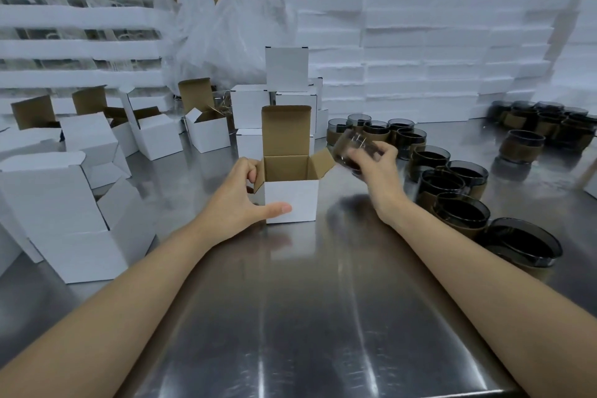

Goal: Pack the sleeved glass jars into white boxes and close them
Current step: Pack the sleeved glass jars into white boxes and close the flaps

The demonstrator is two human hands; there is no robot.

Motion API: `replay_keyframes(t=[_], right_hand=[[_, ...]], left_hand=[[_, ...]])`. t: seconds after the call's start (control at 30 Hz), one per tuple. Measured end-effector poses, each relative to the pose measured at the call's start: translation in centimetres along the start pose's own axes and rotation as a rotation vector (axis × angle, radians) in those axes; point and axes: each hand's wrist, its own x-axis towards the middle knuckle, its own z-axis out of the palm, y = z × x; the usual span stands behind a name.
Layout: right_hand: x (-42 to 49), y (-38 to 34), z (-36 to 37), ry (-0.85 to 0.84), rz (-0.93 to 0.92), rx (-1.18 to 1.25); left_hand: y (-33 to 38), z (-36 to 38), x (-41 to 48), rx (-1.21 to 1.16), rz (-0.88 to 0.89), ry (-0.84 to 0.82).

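item: open white box, stood on the steel surface, lid flap upright, side flaps spread; nothing is seen inside it, though the bottom is hidden. it is steadied by the left hand: the thumb is laid along the lower front face, the other fingers are curled against the left flap and side.

item: sleeved glass jar, blurred, held tilted in the air by the right hand, just right of the box's right flap and above its rim. the fingers are curled round the jar from the near side. the jar is not yet in the box.

item: sleeved jars waiting, a loose group of many on the surface beyond and to the right of the right hand's fingers; a second group is set farther right, well apart.

item: closed white boxes, a small stack directly behind the open box, beyond the fingers of both hands; judged to be packed already, contents not visible.

item: open white boxes, several, flaps up, to the left of the left hand's fingers; larger white boxes are stood nearer on that side.

item: white foam slabs, stacked at the back.

progress, as judged: early to middle. a few boxes are shut; one jar is about to be lowered in; flaps are still to be folded; most jars remain unpacked.
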Motion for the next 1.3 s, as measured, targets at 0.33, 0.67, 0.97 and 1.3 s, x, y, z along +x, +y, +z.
replay_keyframes(t=[0.33, 0.67, 0.97, 1.3], right_hand=[[-2.1, -3.0, 1.7, -0.246, 0.15, 0.776], [-4.0, -5.9, 1.7, -0.298, -0.076, 0.522], [-5.6, -4.2, 2.9, -0.429, -0.314, -0.032], [-5.2, -2.6, 2.1, -0.454, -0.37, -0.337]], left_hand=[[2.0, 0.5, -0.3, 0.185, 0.295, 0.217], [4.3, 0.4, -0.9, 0.302, 0.417, 0.399], [5.2, 1.8, -0.9, 0.198, 0.424, 0.462], [3.7, 1.9, -0.8, 0.117, 0.308, 0.317]])
